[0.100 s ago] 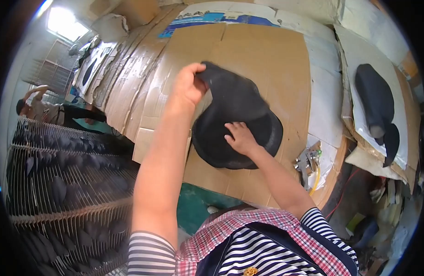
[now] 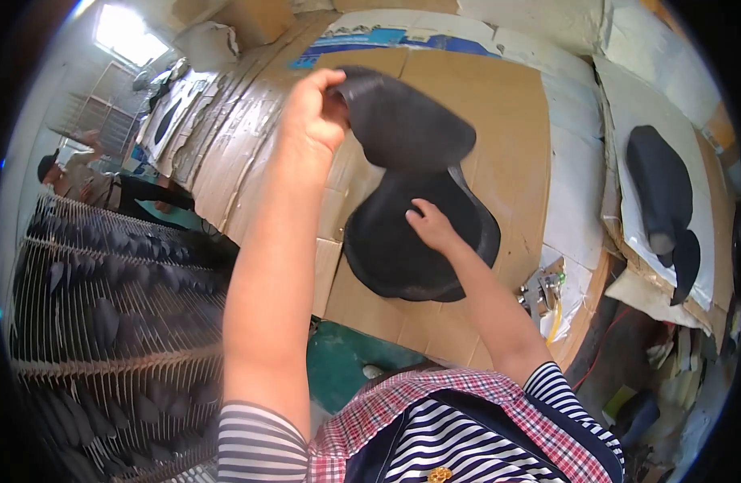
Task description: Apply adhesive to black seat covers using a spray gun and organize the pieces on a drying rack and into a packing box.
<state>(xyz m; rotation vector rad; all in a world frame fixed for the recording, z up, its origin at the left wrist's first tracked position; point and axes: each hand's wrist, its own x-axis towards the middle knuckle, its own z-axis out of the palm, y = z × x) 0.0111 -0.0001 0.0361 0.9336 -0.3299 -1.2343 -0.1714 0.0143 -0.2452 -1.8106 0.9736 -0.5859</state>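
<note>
Your bench [image 2: 576, 185] takes up the most room, and on your left stands a long rack [image 2: 105, 369] of thin rods with dark leaf-shaped pieces [image 2: 107, 322] among them. A brown cardboard sheet [image 2: 511, 161] covers the middle of your bench, and a pale board [image 2: 632, 97] lies off to your right. Past the rack, at the far left, is a co-worker [image 2: 85, 181] in a dark cap. The black seat-shaped sheet [image 2: 386, 249] is straight ahead of you: its wide section lies on the cardboard sheet, while an upper section is lifted and tilted above the narrow neck; whether the two are joined, you cannot tell. A long black piece [image 2: 660, 185] lies on the pale board. Your left hand [image 2: 316, 113] is closed, pinching the top left corner of the lifted section between thumb and fingers. Your right hand [image 2: 429, 227] is loosely open and grips nothing, palm down over the wide section. A curved black strip [image 2: 687, 262] hangs beside the long black piece, and near the bench's right edge sits a small metal tool [image 2: 535, 291] with a yellow hose [image 2: 555, 322].
</note>
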